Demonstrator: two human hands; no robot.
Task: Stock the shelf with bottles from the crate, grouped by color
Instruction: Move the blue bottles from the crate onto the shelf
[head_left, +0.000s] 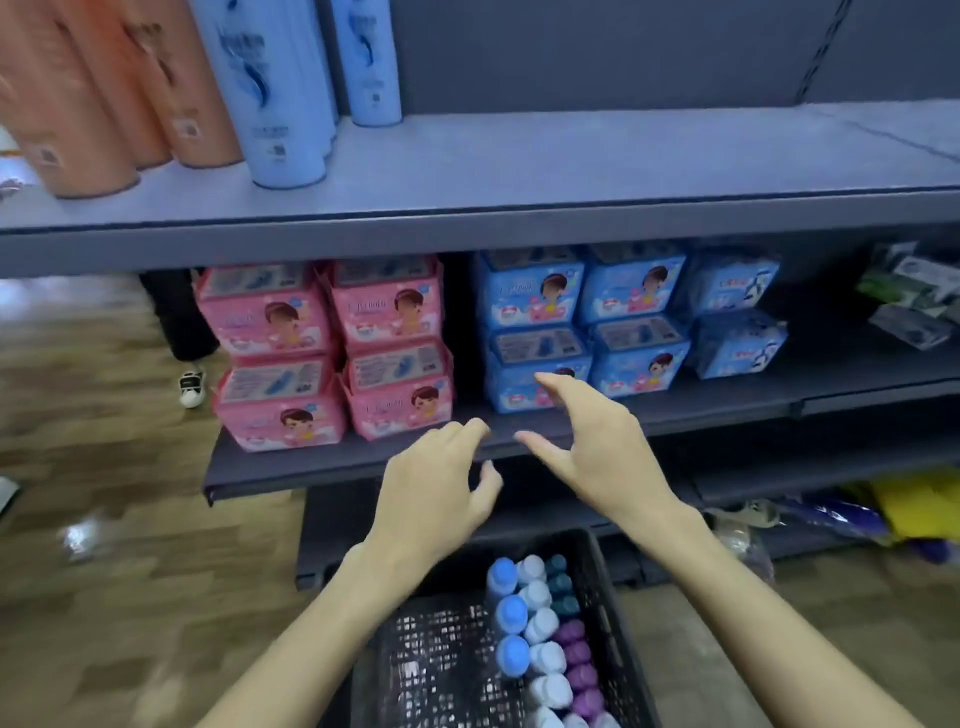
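The bottles stand upright in the right half of the crate, which sits on the floor below the shelving. They are packed in rows by cap colour: blue caps on the left, white next, teal at the far right corner, purple at the near right. The left half of the crate shows bare mesh.

The top shelf already carries orange bottles at the far left and blue bottles just beside them. The rest of that shelf, to the right, is bare. The step in hand appears to be the return to the crate for the next pick; neither hand carries a bottle.

The left hand hangs above the crate's far edge, back of the hand up, fingers loosely curled and grasping nothing. The right hand is raised a little higher, in front of the middle shelf, with thumb and fingers spread apart and released. Motion blur softens both sets of fingertips, so exact finger contact with the shelf edge cannot be confirmed.

The next move calls for lowering a hand into the crate, gripping one bottle by the neck or body, and choosing a colour. A blue-capped bottle would probably go beside the blue group; other colours need fresh space to the right.

Pink packs and blue packs fill the middle shelf.
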